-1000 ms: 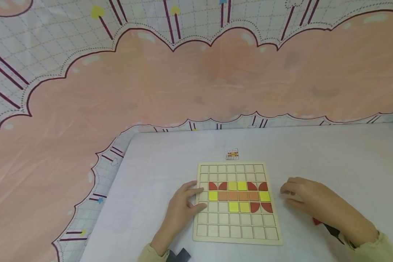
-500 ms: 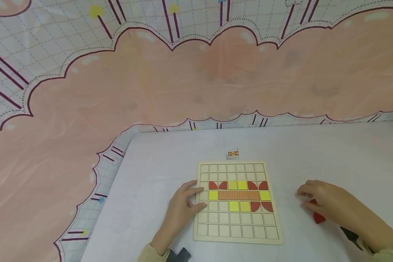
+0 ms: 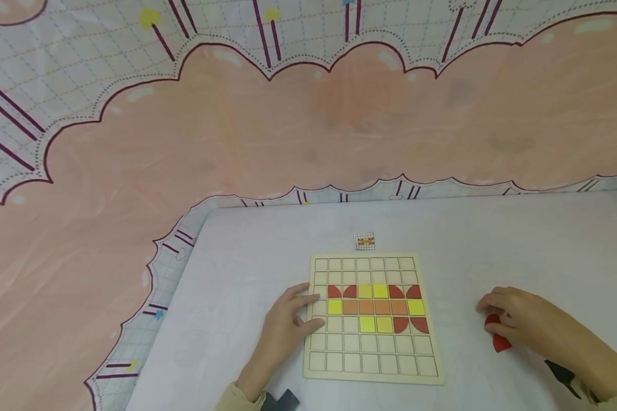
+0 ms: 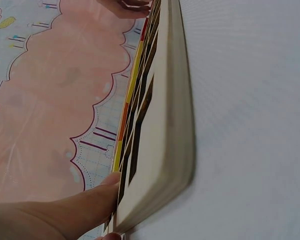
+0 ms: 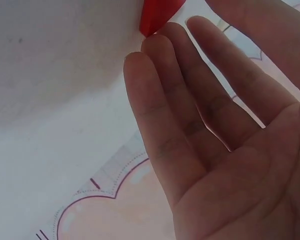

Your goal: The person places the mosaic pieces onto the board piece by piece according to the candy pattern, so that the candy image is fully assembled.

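A pale wooden grid board (image 3: 370,370) lies flat on the white tabletop in the head view. Red quarter-round, yellow square and orange square pieces fill part of its middle rows. My left hand (image 3: 287,319) rests at the board's left edge, thumb and fingertips touching it; the left wrist view shows the thumb (image 4: 92,207) against the board's rim. To the right of the board, my right hand (image 3: 521,317) is over red pieces (image 3: 501,343), partly covering them. Its fingers are loosely extended in the right wrist view, with a red piece (image 5: 157,15) just beyond the fingertips.
A small printed pattern card (image 3: 364,241) lies behind the board. The white tabletop (image 3: 226,257) borders a peach cloth (image 3: 339,125) with scalloped drawings at the back and left.
My right hand has moved right, away from the board, and come over the red pieces, which show more now. The left hand and the board have stayed in place.
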Available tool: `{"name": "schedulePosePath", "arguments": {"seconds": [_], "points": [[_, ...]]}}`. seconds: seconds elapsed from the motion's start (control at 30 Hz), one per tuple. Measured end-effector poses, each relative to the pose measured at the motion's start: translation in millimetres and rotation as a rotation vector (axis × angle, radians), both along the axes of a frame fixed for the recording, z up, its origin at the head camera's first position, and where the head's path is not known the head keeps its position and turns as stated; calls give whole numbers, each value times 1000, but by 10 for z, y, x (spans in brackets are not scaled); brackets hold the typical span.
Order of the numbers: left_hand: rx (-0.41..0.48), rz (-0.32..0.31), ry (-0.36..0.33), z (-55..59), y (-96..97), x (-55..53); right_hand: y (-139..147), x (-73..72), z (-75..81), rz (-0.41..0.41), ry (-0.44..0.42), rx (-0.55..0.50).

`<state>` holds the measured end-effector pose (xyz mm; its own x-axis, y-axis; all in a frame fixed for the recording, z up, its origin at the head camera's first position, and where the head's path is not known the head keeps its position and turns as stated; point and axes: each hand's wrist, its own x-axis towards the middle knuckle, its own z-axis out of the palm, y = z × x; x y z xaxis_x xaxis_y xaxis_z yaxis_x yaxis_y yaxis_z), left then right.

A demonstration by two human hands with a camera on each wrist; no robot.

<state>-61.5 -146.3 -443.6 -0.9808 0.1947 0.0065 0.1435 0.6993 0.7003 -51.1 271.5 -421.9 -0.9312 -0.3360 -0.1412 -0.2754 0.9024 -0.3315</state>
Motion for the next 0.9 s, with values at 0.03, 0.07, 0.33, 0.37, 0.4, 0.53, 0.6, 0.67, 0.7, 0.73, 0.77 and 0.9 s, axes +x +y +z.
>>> {"name": "schedulePosePath", "arguments": {"seconds": [0.03,0.07,0.33,0.37,0.4,0.53,0.6,0.67,0.7,0.73,0.77,0.9], "points": [[0,1,0,3,0,1,7,-3,0,-1,-6,-2],[-2,3,0,6,1,2,14,-5,0,0,-10,-2],[-3,5,0,11,4,0,29,6,-7,12,19,-16],[-3,5,0,8,3,-1,28,7,-12,11,22,-16],[-3,5,0,5,2,-1,26,9,-17,12,26,-17],[-6,4,-2,-11,-4,-1,17,34,-49,7,50,-33],[-4,2,-1,-16,-4,-1,6,40,-51,-9,59,-34],[0,2,0,-19,-3,-3,-3,42,-50,-26,71,-39],[2,3,0,-19,-3,-3,-7,39,-42,-36,75,-40],[4,2,1,-19,-2,-3,-4,34,-38,-38,87,-47],[4,5,0,-20,-2,-5,3,27,-36,-38,98,-54],[-3,6,-3,-28,-7,-7,41,8,-29,-11,125,-94]]}}
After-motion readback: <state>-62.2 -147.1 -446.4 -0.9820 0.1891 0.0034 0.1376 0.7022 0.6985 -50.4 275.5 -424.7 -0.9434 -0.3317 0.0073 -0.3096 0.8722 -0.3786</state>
